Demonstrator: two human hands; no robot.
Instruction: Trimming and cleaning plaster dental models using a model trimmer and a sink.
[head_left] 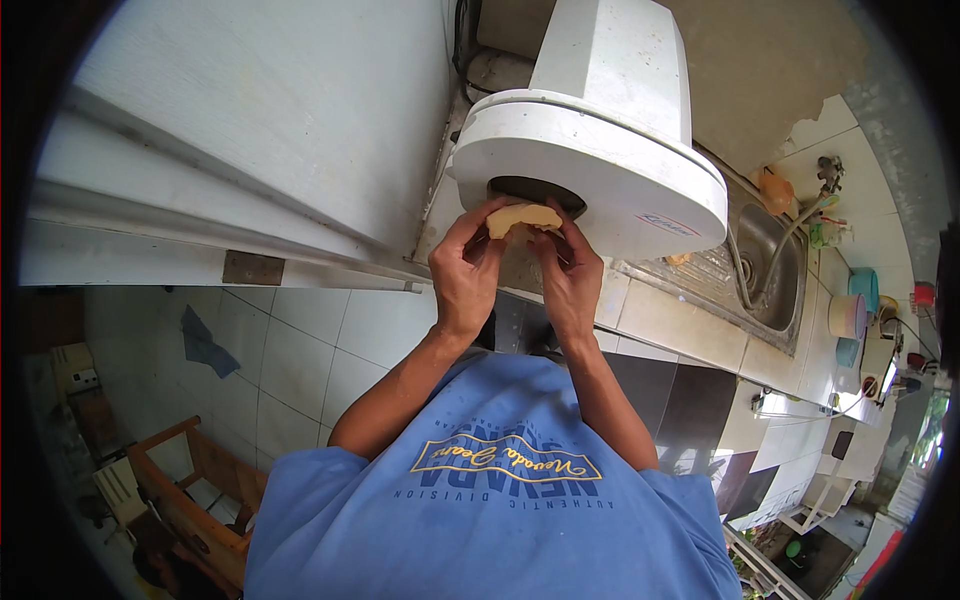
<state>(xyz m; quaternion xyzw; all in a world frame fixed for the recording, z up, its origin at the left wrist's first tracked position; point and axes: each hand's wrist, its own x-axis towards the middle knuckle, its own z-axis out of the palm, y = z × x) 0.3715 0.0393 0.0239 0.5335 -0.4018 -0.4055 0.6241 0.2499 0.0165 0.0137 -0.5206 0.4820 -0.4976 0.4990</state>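
My left hand (465,270) and my right hand (568,275) pinch a pale yellow, irregular piece (522,217) between thumbs and fingers, one hand at each end; it looks like dough, though I cannot be sure. They hold it up at the dark oval opening (536,187) in the front of a white machine (600,150) with a rounded body and a tall top housing. Whether the piece touches the machine I cannot tell.
A steel sink (775,262) with a hose stands right of the machine, colourful containers (848,315) beyond it. A white panel (240,120) fills the upper left. A blue cloth (205,340) lies on the tiled floor. A wooden frame (165,450) and another person (170,560) are at lower left.
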